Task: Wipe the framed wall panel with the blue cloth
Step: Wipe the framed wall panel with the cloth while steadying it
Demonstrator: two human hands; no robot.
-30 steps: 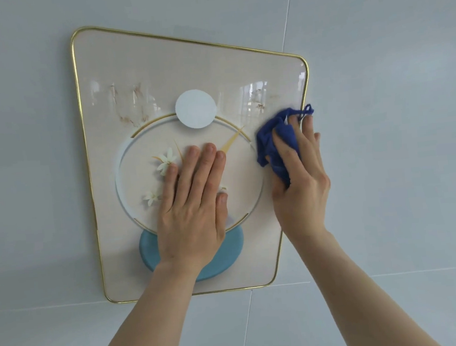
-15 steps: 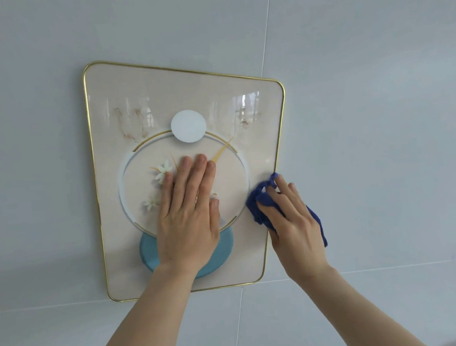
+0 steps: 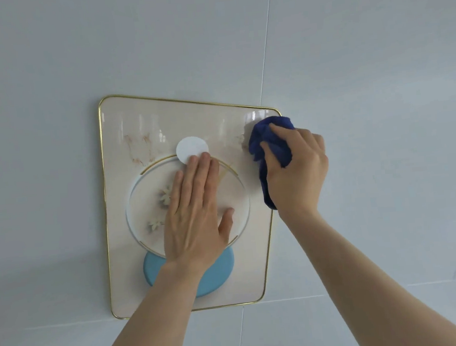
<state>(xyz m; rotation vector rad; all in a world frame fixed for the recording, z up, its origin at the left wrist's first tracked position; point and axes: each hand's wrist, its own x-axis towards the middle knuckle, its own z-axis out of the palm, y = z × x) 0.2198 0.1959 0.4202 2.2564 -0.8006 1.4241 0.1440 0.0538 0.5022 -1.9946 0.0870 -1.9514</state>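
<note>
A cream wall panel with a thin gold frame hangs on the tiled wall; it shows a white disc, a pale ring with small flowers and a light blue oval. My left hand lies flat on the panel's middle, fingers together, covering part of the ring. My right hand grips the bunched dark blue cloth and presses it against the panel's upper right corner. Part of the cloth hangs down along the right frame edge under my palm. Brown marbled marks show at the panel's upper left.
The grey-white tiled wall surrounds the panel on all sides, with thin grout lines running up from the panel's right corner and along its lower edge. Nothing else is in view.
My right hand with the cloth has moved from the panel's lower right edge up to its upper right corner. My left hand stays flat on the middle. The camera view has shifted.
</note>
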